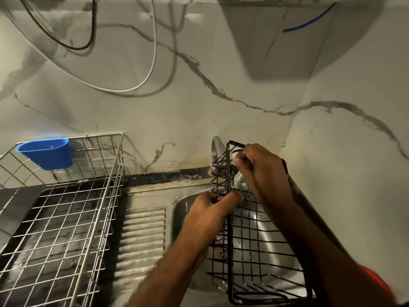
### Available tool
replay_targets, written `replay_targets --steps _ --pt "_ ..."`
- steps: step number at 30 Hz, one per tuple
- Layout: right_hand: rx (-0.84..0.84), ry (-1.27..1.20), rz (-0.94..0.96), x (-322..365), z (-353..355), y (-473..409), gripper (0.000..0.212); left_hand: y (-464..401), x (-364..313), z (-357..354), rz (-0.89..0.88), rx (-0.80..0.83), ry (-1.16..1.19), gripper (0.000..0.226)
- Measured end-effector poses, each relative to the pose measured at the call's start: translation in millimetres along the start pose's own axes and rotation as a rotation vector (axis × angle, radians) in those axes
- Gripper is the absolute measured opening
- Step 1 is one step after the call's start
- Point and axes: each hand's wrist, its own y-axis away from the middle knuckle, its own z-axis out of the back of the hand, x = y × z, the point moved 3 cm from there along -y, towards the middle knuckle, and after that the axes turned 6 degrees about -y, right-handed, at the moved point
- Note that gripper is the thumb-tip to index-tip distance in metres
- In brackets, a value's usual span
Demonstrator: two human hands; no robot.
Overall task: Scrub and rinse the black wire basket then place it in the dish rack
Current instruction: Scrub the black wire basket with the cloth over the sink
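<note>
The black wire basket (247, 244) stands on end, tilted, over the steel sink (183, 209) at the lower right. My left hand (210, 216) grips its left edge about halfway up, thumb across the rim wire. My right hand (263, 171) is inside the basket near its top and pinches a pale green scrub pad (240, 181) against the wires. The silver wire dish rack (66, 218) stands to the left of the sink and holds no dishes.
A blue plastic cup holder (47, 152) hangs on the rack's back rim. A ribbed steel drainboard (143, 238) lies between rack and sink. The tap (215, 147) pokes out behind the basket's top. Cables (152, 52) hang on the marble wall.
</note>
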Motion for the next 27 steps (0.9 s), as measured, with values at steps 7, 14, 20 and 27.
replay_targets --steps 7,14,20,27 --pt "0.408 0.136 -0.104 0.0 -33.6 5.7 0.008 1.4 7.1 17.7 0.001 0.004 0.041 0.034" --pt "0.106 0.28 -0.218 -2.5 4.6 5.1 0.007 2.9 10.6 16.0 -0.019 0.026 0.081 0.065" --pt "0.183 0.298 -0.334 -16.5 14.8 10.8 0.007 0.7 10.0 3.0 0.043 -0.009 0.136 0.051" --pt "0.287 0.061 -0.141 -30.1 5.1 1.0 0.002 -7.6 0.1 -19.6 0.057 -0.035 0.135 0.083"
